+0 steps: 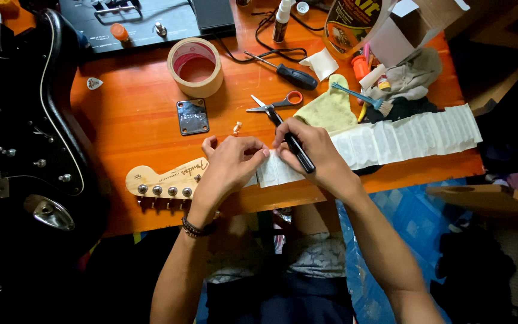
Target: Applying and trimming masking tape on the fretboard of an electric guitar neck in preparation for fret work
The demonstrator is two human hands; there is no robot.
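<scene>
A detached pale maple guitar neck (355, 147) lies across the front of the glossy orange wooden table (133, 126), its fretboard wrapped in overlapping strips of whitish masking tape that run in bands from the middle of the table out to the right edge. Its bare headstock (163, 179), light wood with a row of chrome tuning pegs along the lower side, sticks out to the left of the hands. The left hand (226, 168) rests curled over the neck just where the headstock meets the tape, fingers pressing down on the taped surface. The right hand (316, 150) sits just beside it on the tape, clenched around a slim black-handled tool (295, 144) that points up and away; whether this is a blade or a pen is hard to tell from here. The two hands nearly touch above the tape. Behind them lie small scissors with an orange grip (274, 107), a black-handled screwdriver (286, 71), a roll of tan tape (196, 66), a rectangular metal neck plate (192, 116) and a yellow-green cloth (331, 109). A black electric guitar body (19, 120) fills the left side.
</scene>
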